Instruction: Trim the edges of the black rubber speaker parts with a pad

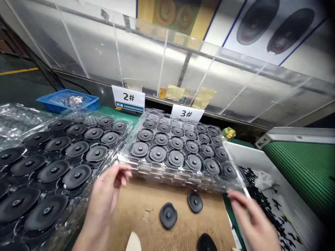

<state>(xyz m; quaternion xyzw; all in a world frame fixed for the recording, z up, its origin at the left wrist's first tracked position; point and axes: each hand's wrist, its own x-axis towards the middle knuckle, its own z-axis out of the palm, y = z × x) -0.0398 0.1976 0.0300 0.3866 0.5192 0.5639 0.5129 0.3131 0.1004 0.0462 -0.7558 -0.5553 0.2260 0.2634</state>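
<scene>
My left hand (103,193) hovers at the near left corner of the right-hand clear plastic tray (167,170), fingers loosely curled and apart, with nothing visible in them. Blurred by motion, my right hand (252,218) reaches past the board's right edge beside the white bin, its fingers stretched out; I see nothing held. Between the hands, a black oval disc with a raised centre hub (168,216) lies on a brown board (141,198). A second black disc (195,202) lies behind it, and a third (206,243) is cut off by the bottom edge.
Another clear tray (102,170) of black discs fills the left. A white bin (295,209) with small black pieces stands right, near a green ribbed belt (303,167). A blue basket (68,100) and signs 2# (128,98) and 3# (187,113) stand behind.
</scene>
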